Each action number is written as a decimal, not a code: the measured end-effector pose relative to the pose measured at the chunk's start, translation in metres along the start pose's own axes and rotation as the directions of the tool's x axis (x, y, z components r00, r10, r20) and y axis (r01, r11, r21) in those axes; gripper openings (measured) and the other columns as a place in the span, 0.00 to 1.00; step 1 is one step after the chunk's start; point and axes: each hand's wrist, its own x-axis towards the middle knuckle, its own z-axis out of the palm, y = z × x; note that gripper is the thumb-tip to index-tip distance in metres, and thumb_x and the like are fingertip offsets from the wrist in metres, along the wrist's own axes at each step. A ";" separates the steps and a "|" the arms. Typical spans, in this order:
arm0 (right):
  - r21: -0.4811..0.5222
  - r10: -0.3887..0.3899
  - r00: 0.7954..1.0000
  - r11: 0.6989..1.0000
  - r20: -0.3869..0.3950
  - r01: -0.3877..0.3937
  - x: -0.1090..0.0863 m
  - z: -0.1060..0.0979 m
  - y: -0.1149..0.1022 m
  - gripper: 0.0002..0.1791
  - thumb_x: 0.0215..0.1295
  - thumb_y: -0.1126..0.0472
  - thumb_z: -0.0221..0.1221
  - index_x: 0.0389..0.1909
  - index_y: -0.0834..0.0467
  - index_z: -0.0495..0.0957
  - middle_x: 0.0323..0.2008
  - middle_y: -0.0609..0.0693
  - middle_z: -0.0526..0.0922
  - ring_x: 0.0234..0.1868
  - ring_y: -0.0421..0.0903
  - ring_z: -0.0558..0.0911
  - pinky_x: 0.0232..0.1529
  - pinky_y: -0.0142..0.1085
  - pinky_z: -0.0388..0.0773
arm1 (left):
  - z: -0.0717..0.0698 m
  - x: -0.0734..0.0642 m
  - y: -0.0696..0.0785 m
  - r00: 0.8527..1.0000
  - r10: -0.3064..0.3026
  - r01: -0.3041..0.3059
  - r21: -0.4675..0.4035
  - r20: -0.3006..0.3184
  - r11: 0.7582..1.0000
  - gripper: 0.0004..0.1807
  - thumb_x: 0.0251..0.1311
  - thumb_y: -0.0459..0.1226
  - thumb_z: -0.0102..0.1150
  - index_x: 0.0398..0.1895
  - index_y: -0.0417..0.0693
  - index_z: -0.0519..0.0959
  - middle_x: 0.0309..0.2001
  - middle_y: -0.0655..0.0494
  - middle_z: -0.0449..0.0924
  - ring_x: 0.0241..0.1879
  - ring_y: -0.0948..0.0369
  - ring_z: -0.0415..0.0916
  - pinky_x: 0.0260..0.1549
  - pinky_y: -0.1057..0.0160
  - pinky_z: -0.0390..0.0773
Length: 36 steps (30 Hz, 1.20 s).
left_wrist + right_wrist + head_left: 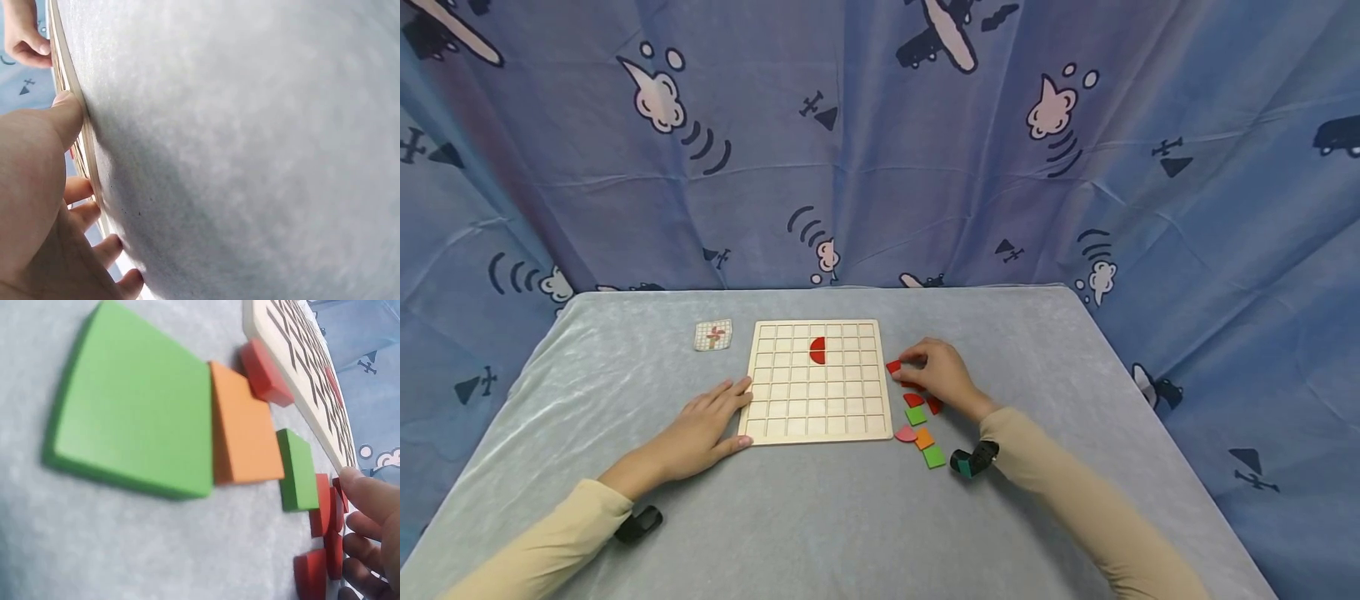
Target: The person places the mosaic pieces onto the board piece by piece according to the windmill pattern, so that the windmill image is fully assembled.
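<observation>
The board [818, 408] is noted between the two hands; squarish, no clear long axis. Its left edge is touched by the fingertips and thumb of the left hand [703, 425]; the fingers are laid nearly straight, and nothing is gripped there. The right hand [943, 373] is positioned off the opposite edge, thumb and index finger curved to a narrow gap. A red wedge [891, 366] is seen at their tips; whether it is pinched or merely touched cannot be told. Key relation: the wedge is situated just beside the board's right edge, at the right hand, with the left hand separated from it by the board. Two red pieces [817, 345] are set on the grid, leftward of the right fingertips and slightly farther out. Nearer the person than those fingertips, green tiles [915, 416], an orange tile [924, 437] and a pink piece [906, 433] are scattered. A picture card [712, 334] is placed beyond the left hand.
</observation>
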 end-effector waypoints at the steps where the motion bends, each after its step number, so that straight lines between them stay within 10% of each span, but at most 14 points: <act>1: -0.005 -0.001 1.000 1.000 -0.002 0.001 0.000 0.000 0.000 0.20 0.53 0.49 0.73 0.44 0.56 0.87 0.40 0.49 0.85 0.44 0.47 0.81 0.51 0.44 0.80 | 0.000 0.000 0.000 1.000 0.000 0.000 -0.001 -0.001 1.000 0.35 0.68 0.48 0.58 0.70 0.38 0.64 0.77 0.41 0.55 0.75 0.37 0.53 0.67 0.33 0.60; 25: 0.047 -0.043 0.995 0.998 0.088 0.039 0.009 -0.009 0.006 0.13 0.64 0.65 0.63 0.49 0.58 0.85 0.43 0.54 0.84 0.42 0.47 0.81 0.47 0.41 0.80 | -0.002 -0.001 0.002 1.000 -0.001 0.001 0.010 0.000 1.000 0.34 0.68 0.49 0.57 0.70 0.38 0.64 0.77 0.41 0.55 0.75 0.37 0.54 0.67 0.34 0.61; 36: -0.033 0.011 1.000 0.999 -0.007 -0.011 0.008 0.002 -0.001 0.19 0.55 0.51 0.72 0.43 0.57 0.86 0.36 0.51 0.83 0.38 0.46 0.78 0.43 0.39 0.76 | -0.001 -0.001 0.002 1.000 0.004 -0.003 0.005 -0.014 1.000 0.34 0.68 0.49 0.58 0.70 0.38 0.65 0.77 0.41 0.56 0.74 0.37 0.55 0.66 0.34 0.61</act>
